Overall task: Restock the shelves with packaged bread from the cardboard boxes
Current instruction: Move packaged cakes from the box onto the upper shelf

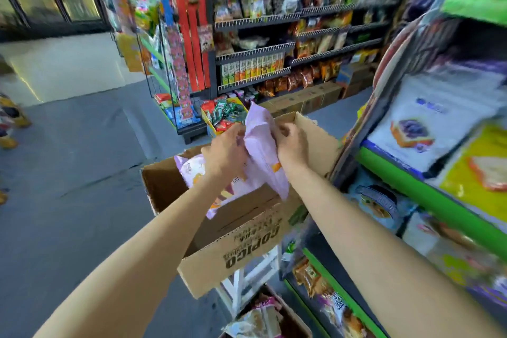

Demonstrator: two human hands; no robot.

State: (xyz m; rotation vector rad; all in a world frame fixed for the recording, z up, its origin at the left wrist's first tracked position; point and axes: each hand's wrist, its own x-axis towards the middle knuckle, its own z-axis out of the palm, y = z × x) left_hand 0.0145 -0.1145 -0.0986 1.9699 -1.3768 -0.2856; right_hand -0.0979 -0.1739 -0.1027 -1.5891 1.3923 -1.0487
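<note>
Left hand [226, 149] and right hand [292, 143] pinch a lilac bread packet [262, 145] between them | packet held upright above open cardboard box [233, 239] | green-edged shelf [428, 189] just right

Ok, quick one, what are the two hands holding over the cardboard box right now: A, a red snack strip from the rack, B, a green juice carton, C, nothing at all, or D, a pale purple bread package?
D: the left hand and right hand both grip a pale purple bread package raised above the open cardboard box.
</note>
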